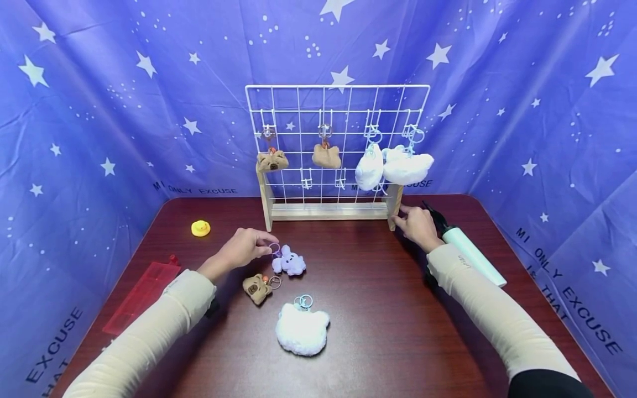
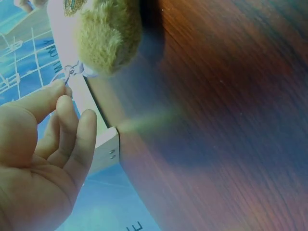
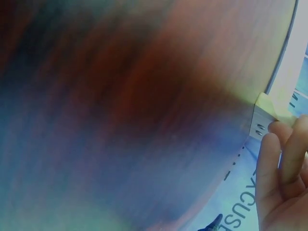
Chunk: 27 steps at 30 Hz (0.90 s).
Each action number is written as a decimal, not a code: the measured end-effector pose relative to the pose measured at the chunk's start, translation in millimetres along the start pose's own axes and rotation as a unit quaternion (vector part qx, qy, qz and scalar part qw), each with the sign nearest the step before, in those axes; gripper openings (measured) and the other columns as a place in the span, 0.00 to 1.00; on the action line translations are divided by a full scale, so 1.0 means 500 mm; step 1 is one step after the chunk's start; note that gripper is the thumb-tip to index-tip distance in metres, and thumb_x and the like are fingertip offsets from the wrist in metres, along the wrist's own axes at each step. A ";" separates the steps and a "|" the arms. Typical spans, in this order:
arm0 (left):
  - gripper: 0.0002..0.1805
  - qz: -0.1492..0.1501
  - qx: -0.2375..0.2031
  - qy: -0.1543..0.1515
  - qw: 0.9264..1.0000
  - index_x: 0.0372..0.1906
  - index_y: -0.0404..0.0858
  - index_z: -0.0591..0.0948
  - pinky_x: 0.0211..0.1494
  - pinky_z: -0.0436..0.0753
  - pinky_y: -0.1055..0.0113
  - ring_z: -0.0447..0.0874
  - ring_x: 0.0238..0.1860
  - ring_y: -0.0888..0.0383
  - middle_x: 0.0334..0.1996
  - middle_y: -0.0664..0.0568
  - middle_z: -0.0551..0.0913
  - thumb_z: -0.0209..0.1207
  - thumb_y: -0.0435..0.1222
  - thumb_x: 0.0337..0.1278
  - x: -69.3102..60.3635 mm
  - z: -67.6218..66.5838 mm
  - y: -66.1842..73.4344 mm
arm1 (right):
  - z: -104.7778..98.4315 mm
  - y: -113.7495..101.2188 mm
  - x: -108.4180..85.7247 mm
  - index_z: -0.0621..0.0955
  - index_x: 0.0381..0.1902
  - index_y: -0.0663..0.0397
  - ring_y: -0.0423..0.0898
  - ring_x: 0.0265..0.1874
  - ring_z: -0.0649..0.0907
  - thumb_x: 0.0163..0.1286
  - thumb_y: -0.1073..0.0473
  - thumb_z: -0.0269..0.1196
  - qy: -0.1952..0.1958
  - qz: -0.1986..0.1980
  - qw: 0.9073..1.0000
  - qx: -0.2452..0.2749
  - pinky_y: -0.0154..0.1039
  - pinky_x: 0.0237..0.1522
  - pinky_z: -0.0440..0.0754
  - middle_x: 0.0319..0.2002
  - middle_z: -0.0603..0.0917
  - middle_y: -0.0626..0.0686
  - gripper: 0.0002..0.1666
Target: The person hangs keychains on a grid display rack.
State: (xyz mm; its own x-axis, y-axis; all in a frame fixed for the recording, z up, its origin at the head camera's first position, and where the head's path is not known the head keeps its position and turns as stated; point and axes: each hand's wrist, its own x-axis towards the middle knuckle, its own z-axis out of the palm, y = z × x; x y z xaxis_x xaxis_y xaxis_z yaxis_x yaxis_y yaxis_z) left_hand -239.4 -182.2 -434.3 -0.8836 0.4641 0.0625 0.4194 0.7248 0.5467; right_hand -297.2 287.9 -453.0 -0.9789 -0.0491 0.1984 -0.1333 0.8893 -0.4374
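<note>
My left hand [image 1: 241, 249] pinches the ring of a purple plush keychain [image 1: 290, 262] that lies on the table; in the left wrist view the thumb and forefinger [image 2: 58, 89] meet at that ring. My right hand [image 1: 417, 225] holds the right wooden foot [image 1: 394, 205] of a white wire rack [image 1: 323, 87]. A brown bear keychain [image 1: 256, 288] and a white plush keychain [image 1: 302, 330] lie nearer. On the rack's hooks hang two brown plush keychains [image 1: 272, 161] and two white ones [image 1: 408, 167].
A yellow duck [image 1: 200, 228] sits at the back left, and a red translucent box [image 1: 144, 296] lies beneath my left forearm's outer side. Beside my right wrist lies a pale green cylinder [image 1: 474, 256] with a black end. Star-patterned blue cloth [image 1: 149, 110] surrounds the table.
</note>
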 end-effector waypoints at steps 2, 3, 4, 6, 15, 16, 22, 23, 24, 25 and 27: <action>0.13 0.002 -0.003 0.006 1.000 0.50 0.41 0.89 0.32 0.81 0.71 0.88 0.31 0.63 0.32 0.51 0.92 0.68 0.31 0.61 0.002 0.001 0.002 | 0.001 0.002 0.000 0.79 0.66 0.62 0.38 0.12 0.82 0.72 0.47 0.65 -0.001 0.000 1.000 -0.003 0.46 0.29 0.82 0.15 0.85 0.48 0.32; 0.13 0.004 -0.003 0.011 1.000 0.51 0.41 0.89 0.33 0.82 0.70 0.89 0.32 0.62 0.32 0.51 0.92 0.68 0.31 0.61 0.003 0.002 0.002 | 0.001 0.002 0.000 0.79 0.66 0.62 0.38 0.13 0.82 0.72 0.47 0.65 -0.001 0.000 1.000 -0.005 0.46 0.30 0.82 0.15 0.85 0.48 0.32; 0.14 0.006 -0.005 0.015 1.000 0.51 0.41 0.89 0.34 0.83 0.69 0.89 0.33 0.61 0.32 0.51 0.92 0.68 0.31 0.61 0.004 0.002 0.003 | 0.001 0.002 0.000 0.79 0.66 0.62 0.39 0.13 0.82 0.72 0.47 0.65 -0.002 0.001 1.000 -0.006 0.46 0.30 0.82 0.15 0.85 0.48 0.32; 0.14 0.012 -0.002 0.025 1.000 0.51 0.41 0.89 0.37 0.85 0.67 0.89 0.34 0.61 0.32 0.52 0.92 0.68 0.31 0.61 0.006 0.004 0.004 | 0.003 0.003 0.000 0.78 0.66 0.62 0.39 0.13 0.81 0.72 0.47 0.65 -0.005 0.005 1.000 -0.006 0.45 0.28 0.81 0.15 0.85 0.48 0.32; 0.15 0.036 0.009 0.055 0.998 0.52 0.41 0.89 0.34 0.78 0.70 0.85 0.29 0.67 0.32 0.54 0.93 0.69 0.33 0.60 0.017 0.009 0.014 | 0.005 0.004 0.001 0.79 0.65 0.62 0.39 0.12 0.80 0.72 0.47 0.65 -0.004 -0.001 1.000 -0.012 0.42 0.25 0.79 0.12 0.83 0.46 0.31; 0.15 0.036 0.009 0.057 0.998 0.52 0.42 0.89 0.34 0.77 0.70 0.85 0.29 0.67 0.32 0.54 0.93 0.69 0.33 0.60 0.018 0.008 0.017 | 0.005 0.004 0.001 0.79 0.65 0.62 0.40 0.12 0.80 0.72 0.47 0.65 -0.003 -0.002 1.000 -0.011 0.41 0.24 0.79 0.12 0.83 0.46 0.31; 0.15 0.037 0.003 0.065 0.997 0.52 0.42 0.89 0.33 0.78 0.71 0.89 0.34 0.63 0.35 0.51 0.93 0.69 0.34 0.60 0.026 0.006 0.035 | 0.003 0.002 0.003 0.78 0.67 0.60 0.39 0.12 0.81 0.73 0.47 0.64 -0.009 0.010 1.000 -0.007 0.39 0.23 0.77 0.13 0.83 0.47 0.32; 0.15 0.039 0.002 0.066 0.997 0.52 0.42 0.89 0.33 0.78 0.71 0.90 0.35 0.62 0.35 0.51 0.93 0.69 0.33 0.60 0.026 0.007 0.037 | 0.002 0.002 0.003 0.77 0.68 0.60 0.39 0.12 0.81 0.73 0.47 0.64 -0.011 0.012 1.000 -0.008 0.39 0.24 0.77 0.13 0.84 0.47 0.32; 0.15 0.041 -0.001 0.067 0.997 0.53 0.41 0.88 0.33 0.78 0.71 0.91 0.36 0.61 0.36 0.51 0.93 0.69 0.33 0.60 0.027 0.007 0.039 | 0.002 0.001 0.003 0.77 0.68 0.60 0.39 0.12 0.81 0.73 0.47 0.64 -0.012 0.013 1.000 -0.009 0.39 0.24 0.77 0.13 0.84 0.47 0.32; 0.15 0.042 -0.004 0.068 0.997 0.53 0.41 0.88 0.34 0.79 0.71 0.91 0.36 0.60 0.36 0.50 0.93 0.69 0.33 0.60 0.028 0.008 0.040 | 0.001 0.001 0.003 0.77 0.68 0.60 0.39 0.12 0.81 0.73 0.47 0.64 -0.012 0.013 1.000 -0.011 0.39 0.25 0.77 0.13 0.84 0.47 0.33; 0.15 0.045 -0.005 0.072 0.996 0.52 0.42 0.89 0.34 0.79 0.71 0.91 0.36 0.60 0.36 0.51 0.93 0.69 0.32 0.60 0.030 0.010 0.042 | 0.001 0.001 0.003 0.77 0.68 0.61 0.39 0.12 0.81 0.73 0.47 0.64 -0.015 0.013 1.000 -0.010 0.40 0.25 0.78 0.13 0.84 0.46 0.33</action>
State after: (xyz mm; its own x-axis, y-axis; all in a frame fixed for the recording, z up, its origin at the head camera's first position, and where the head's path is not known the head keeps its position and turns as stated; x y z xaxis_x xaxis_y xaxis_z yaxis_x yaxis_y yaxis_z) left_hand -242.7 -157.5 -425.9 -0.8638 0.4478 0.2309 0.4964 0.6777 0.5425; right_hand -298.6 288.1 -453.2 -0.9863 -0.0397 0.1599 -0.1049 0.8997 -0.4238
